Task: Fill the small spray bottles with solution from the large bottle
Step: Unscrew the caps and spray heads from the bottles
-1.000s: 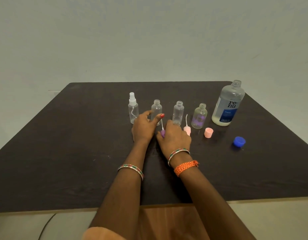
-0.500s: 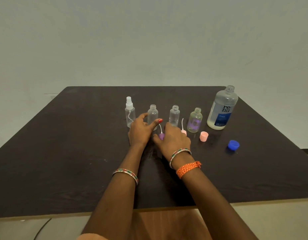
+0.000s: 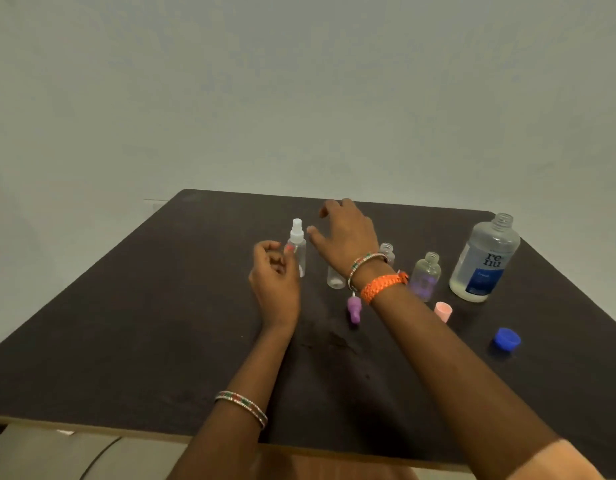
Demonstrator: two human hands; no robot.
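Watching our forearm: it crosses low over the purple sprayer (image 3: 353, 308); we could sweep it off.
Left hand (image 3: 273, 277): loosely curled, empty, beside the capped spray bottle (image 3: 297, 245).
Right hand (image 3: 344, 230): fingers spread, empty, reaching for that bottle; could topple it.
Large bottle (image 3: 484, 259): uncapped, far right; a knock spills solution.

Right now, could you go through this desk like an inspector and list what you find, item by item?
Surface: dark table, pale front edge.
Job's things: large bottle uncapped, partly full; capped spray bottle; three open small bottles, partly hidden by the right arm.
Clutter: purple sprayer top, pink cap, blue cap lying loose.
Grippers: left hand loosely curled beside the capped bottle, grip unclear; right hand open above the bottles.
Cables: dark cable below the table edge.
Surroundings: plain pale wall.
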